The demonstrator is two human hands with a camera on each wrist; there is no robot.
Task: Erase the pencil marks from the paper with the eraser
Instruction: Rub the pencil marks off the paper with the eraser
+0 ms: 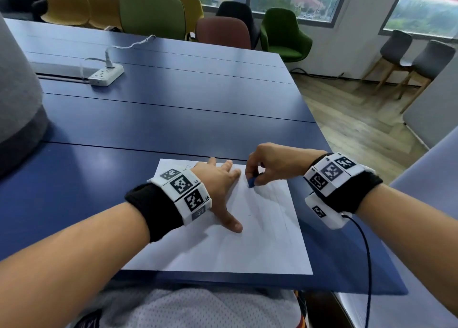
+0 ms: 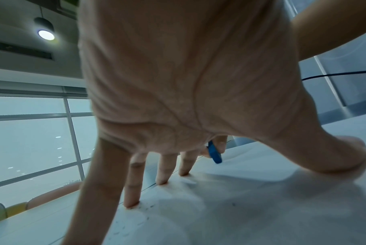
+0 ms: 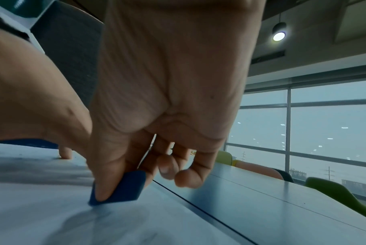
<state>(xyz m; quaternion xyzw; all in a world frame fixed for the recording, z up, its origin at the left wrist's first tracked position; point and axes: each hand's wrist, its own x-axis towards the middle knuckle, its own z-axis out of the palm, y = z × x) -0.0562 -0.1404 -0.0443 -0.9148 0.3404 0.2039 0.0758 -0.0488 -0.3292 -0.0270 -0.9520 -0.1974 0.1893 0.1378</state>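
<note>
Left hand flat on the paper, fingers spread wide. Right hand pinching the blue eraser, its corner touching the paper near the top edge, on the blue table.

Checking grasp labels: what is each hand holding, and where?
Right hand pinches the blue eraser by its flat sides. Left hand holds nothing; it presses the paper.

The paper lies flat on the blue worktop. The left hand rests on the sheet, fingers spread. The right hand pinches the blue eraser, its lower edge touching the paper near the far edge.
</note>
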